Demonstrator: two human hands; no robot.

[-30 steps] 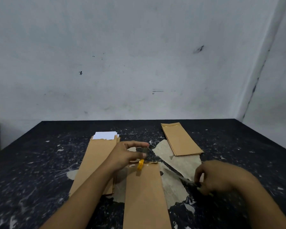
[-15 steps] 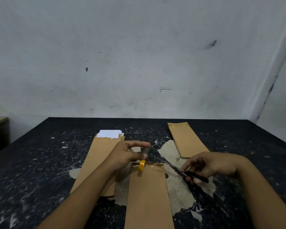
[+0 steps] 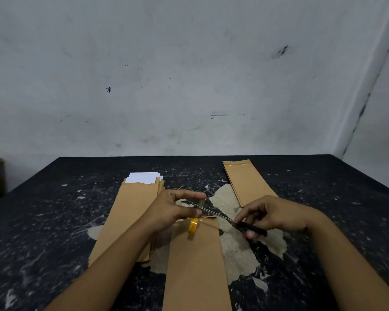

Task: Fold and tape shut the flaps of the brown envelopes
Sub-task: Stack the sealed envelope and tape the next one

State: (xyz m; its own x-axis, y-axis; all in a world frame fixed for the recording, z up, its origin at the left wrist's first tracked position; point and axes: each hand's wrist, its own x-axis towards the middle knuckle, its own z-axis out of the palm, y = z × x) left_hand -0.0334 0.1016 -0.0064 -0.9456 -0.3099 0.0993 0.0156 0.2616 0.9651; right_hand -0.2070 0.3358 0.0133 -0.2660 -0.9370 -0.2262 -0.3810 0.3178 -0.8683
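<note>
- Scissors are now sitting in the right hand, fingers curled through the black handles, blades reaching toward the left hand; a second ago that hand was only groping at the table beside the envelope.
- That is suggesting the cut is about to happen: a length of clear tape looks drawn out and waiting to be severed.
- Left hand is pinching that strip between forefinger and thumb, with the yellow tape roll dangling just beneath.
- Envelope being sealed is lying flat between the forearms, its flap end directly under both hands.
- Unsealed pile is waiting at left, and finished envelopes are resting beyond the right hand.
</note>
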